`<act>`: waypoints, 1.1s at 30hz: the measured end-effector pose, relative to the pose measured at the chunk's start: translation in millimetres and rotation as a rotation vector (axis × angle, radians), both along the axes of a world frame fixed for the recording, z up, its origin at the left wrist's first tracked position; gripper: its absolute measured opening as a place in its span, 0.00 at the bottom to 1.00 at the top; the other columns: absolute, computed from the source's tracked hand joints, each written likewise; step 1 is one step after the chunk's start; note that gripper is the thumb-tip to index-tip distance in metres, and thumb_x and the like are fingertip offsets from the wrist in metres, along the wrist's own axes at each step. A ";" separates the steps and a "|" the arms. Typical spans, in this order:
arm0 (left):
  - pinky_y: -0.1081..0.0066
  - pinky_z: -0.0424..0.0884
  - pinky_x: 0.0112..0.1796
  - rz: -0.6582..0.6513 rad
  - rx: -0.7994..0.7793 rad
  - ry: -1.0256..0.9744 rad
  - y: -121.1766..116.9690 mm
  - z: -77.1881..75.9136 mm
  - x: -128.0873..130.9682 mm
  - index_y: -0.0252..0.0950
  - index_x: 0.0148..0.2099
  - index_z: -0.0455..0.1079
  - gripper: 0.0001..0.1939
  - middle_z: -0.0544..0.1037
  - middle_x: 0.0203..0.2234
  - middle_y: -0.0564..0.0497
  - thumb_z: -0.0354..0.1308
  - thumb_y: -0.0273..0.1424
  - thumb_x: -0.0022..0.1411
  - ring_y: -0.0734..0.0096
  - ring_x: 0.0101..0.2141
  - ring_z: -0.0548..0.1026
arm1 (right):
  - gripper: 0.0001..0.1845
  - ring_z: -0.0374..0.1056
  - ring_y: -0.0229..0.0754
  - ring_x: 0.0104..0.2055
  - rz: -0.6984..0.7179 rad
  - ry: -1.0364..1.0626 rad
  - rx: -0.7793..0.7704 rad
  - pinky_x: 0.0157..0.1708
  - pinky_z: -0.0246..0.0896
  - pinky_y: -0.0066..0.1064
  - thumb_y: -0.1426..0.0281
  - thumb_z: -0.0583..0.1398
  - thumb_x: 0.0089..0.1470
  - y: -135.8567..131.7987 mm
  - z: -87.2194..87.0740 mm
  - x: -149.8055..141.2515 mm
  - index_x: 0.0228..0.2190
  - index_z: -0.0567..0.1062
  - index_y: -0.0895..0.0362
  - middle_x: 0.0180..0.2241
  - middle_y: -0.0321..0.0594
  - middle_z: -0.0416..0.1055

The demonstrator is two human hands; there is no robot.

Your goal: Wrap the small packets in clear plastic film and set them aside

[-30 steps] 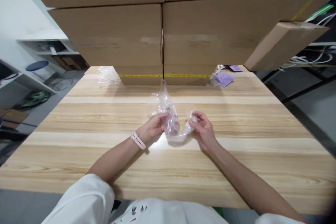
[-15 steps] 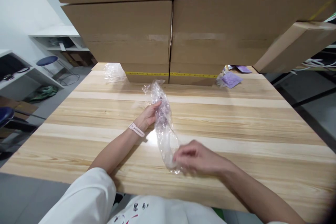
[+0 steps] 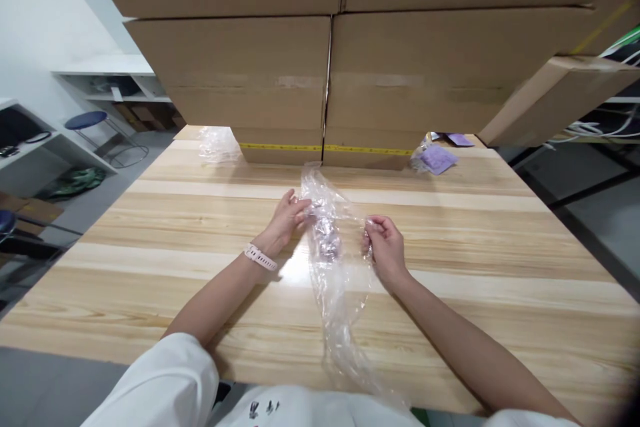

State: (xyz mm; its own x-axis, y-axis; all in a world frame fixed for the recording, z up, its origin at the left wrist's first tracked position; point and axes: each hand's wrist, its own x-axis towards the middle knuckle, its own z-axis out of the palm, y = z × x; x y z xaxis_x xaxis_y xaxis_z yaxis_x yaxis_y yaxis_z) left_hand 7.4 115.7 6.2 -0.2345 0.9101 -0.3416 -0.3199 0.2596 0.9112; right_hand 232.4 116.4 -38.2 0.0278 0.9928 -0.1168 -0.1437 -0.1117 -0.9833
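A long crumpled strip of clear plastic film [image 3: 327,280] lies across the middle of the table, its near end hanging toward my shirt. Something purplish [image 3: 327,243] shows through the film near its middle; I cannot make out what it is. My left hand [image 3: 287,220], with a pale pink band at the wrist, holds the film's left side between thumb and fingers. On the other side, my right hand [image 3: 386,245] pinches the film's right edge, fingers curled. The film is spread out between both hands.
Large cardboard boxes [image 3: 240,73] are stacked at the back of the wooden table [image 3: 500,320], with a yellow tape measure [image 3: 280,147] along their lower part. Crumpled clear plastic [image 3: 219,145] lies back left. Purple packets [image 3: 439,159] lie back right. A blue stool [image 3: 86,121] stands on the floor.
My right hand has moved from the film's near end up and away to its right edge. The film now spreads wider, and its near end reaches closer to me.
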 end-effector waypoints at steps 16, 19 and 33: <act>0.59 0.67 0.45 -0.867 0.830 1.091 -55.2 3.7 88.4 0.37 0.39 0.74 0.09 0.78 0.37 0.43 0.53 0.21 0.64 0.58 0.40 0.74 | 0.29 0.68 0.40 0.37 -0.041 -0.340 0.248 0.35 0.68 0.32 0.62 0.68 0.45 29.3 1.6 19.6 0.50 0.75 0.55 0.49 0.44 0.72; 0.59 0.66 0.48 -0.858 0.850 1.381 -36.0 -6.3 92.9 0.34 0.37 0.72 0.08 0.77 0.35 0.44 0.53 0.21 0.65 0.59 0.39 0.73 | 0.22 0.69 0.43 0.38 0.000 -0.405 0.317 0.38 0.67 0.35 0.61 0.65 0.48 34.9 2.8 16.4 0.45 0.78 0.55 0.46 0.44 0.75; 0.59 0.61 0.43 -0.865 0.801 1.809 10.0 -6.2 73.2 0.33 0.35 0.71 0.12 0.76 0.26 0.47 0.51 0.30 0.69 0.63 0.29 0.72 | 0.20 0.63 0.40 0.24 -0.121 -0.322 0.188 0.24 0.55 0.29 0.55 0.60 0.54 53.4 -13.7 26.4 0.37 0.80 0.57 0.21 0.34 0.69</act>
